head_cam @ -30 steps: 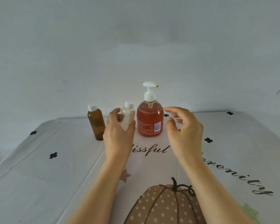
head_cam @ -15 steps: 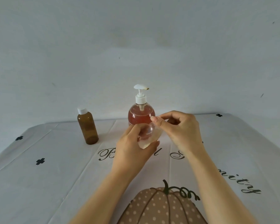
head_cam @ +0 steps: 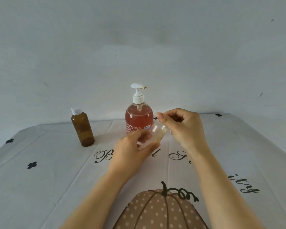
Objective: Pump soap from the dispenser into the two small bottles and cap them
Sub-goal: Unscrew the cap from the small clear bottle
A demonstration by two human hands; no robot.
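- While the amber bottle (head_cam: 82, 128) sat capped on the tablecloth (head_cam: 48, 187) at left, the dispenser (head_cam: 139, 116) stood mid-back, in easy reach.
- Your left hand (head_cam: 132, 151) gripped the clear bottle (head_cam: 157, 131), tilted rightward in front of the dispenser.
- Your right hand (head_cam: 183, 126) pinched its top, probably to unscrew it.

The clear bottle's (head_cam: 157, 131) base hides under the left hand's (head_cam: 130, 152) fingers. Its neck and cap sit behind the right hand (head_cam: 184, 128), which seemingly pinches the cap. The dispenser's (head_cam: 138, 117) label (head_cam: 136, 127) print is too small to read. The bottom edge cuts off the 2 forearms (head_cam: 96, 200) and the pumpkin (head_cam: 158, 210).
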